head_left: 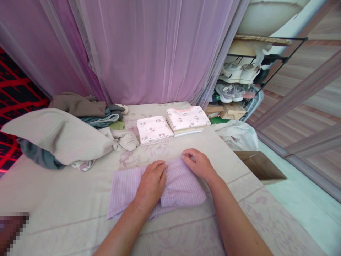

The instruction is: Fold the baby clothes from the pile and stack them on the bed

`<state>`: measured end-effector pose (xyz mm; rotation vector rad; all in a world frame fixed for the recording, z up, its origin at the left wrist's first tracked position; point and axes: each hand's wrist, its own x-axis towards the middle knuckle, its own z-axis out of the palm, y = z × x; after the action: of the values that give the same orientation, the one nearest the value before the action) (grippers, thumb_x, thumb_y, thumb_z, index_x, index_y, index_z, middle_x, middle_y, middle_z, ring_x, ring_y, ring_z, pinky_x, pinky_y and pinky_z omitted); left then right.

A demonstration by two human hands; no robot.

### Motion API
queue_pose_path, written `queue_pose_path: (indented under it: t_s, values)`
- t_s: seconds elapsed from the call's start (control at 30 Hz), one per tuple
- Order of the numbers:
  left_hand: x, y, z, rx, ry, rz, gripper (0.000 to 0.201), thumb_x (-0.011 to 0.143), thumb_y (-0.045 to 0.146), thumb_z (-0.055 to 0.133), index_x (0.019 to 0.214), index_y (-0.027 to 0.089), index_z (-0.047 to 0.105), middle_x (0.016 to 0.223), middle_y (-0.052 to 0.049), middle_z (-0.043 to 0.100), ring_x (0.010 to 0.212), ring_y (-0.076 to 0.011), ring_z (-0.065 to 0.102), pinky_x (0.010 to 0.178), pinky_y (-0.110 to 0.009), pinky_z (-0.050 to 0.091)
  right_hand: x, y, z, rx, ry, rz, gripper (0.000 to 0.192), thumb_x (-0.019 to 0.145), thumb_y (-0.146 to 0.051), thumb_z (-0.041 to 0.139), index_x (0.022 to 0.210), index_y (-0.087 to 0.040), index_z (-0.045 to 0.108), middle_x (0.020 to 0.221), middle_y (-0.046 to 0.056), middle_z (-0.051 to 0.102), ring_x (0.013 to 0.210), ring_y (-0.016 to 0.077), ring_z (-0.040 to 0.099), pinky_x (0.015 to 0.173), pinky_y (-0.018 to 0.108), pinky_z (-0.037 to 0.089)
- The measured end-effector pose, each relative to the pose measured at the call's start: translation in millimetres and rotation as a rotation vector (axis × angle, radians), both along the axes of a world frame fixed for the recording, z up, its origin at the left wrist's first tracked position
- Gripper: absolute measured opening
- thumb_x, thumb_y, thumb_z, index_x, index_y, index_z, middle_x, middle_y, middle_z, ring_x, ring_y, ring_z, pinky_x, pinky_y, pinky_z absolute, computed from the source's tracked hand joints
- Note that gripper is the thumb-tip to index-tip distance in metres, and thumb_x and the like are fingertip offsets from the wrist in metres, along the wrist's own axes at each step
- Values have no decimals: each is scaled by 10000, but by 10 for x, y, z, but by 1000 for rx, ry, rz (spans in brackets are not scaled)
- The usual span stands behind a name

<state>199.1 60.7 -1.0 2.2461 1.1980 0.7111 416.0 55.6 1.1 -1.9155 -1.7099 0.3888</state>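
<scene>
A lilac garment with thin white stripes [183, 185] lies partly folded on the bed in front of me, its right part doubled over. My left hand [153, 177] rests on the middle of it, palm down, with the fingers stretched toward the right. At the garment's far right corner, my right hand [195, 161] is closed, thumb and fingers pinching the upper edge. Beyond my hands sit two neat stacks of folded clothes: a white printed one [154, 129] and a taller one with a pink neckline [188, 119].
A loose heap of clothes, with a beige ribbed piece [66, 135] on top, lies at the left. Purple curtains [149, 53] hang behind the bed [80, 206]. To the right stand a shoe rack [282, 60] and an open cardboard box [259, 165] on the floor.
</scene>
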Motion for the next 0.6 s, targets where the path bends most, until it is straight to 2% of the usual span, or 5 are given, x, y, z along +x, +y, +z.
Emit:
queue_pose_path:
  t_s: [0.13, 0.27, 0.33, 0.43, 0.6]
  values:
    - [-20, 3, 53, 26, 50, 5, 292, 821, 117, 502, 1048, 192, 668, 1213, -85, 621, 1126, -223, 562, 999, -407, 455, -20, -41, 78, -191, -88, -122, 170, 801, -366, 573, 873, -232, 647, 788, 8, 704, 662, 151, 604, 608, 259, 409]
    - [-62, -9, 96, 60, 202, -49, 265, 885, 253, 511, 1095, 214, 667, 1306, -82, 584, 1239, -265, 487, 1071, -479, 358, 0, -64, 113, -199, -149, -103, 219, 790, -389, 602, 950, -242, 635, 711, -7, 689, 641, 160, 607, 570, 256, 382]
    - [-92, -10, 90, 38, 263, -90, 354, 906, 364, 492, 1206, 223, 614, 1376, -90, 530, 1295, -280, 439, 1100, -517, 296, -31, -75, 173, -125, -193, -96, 231, 804, -369, 583, 988, -240, 636, 811, 15, 706, 710, 171, 626, 623, 268, 414]
    - [-125, -3, 64, 12, 323, -118, 451, 920, 410, 452, 1322, 218, 521, 1449, -107, 446, 1346, -270, 381, 1133, -525, 214, -184, -115, 296, -27, -216, -14, 283, 836, -312, 524, 1082, -228, 638, 1066, 67, 690, 929, 203, 634, 812, 308, 451]
    - [-130, 0, 42, 0, 351, -122, 454, 935, 365, 413, 1356, 209, 480, 1450, -103, 445, 1353, -243, 374, 1148, -498, 181, -594, -313, 289, -71, -197, 225, 390, 883, -263, 436, 1226, -177, 601, 1277, 119, 602, 1185, 236, 536, 1044, 376, 357]
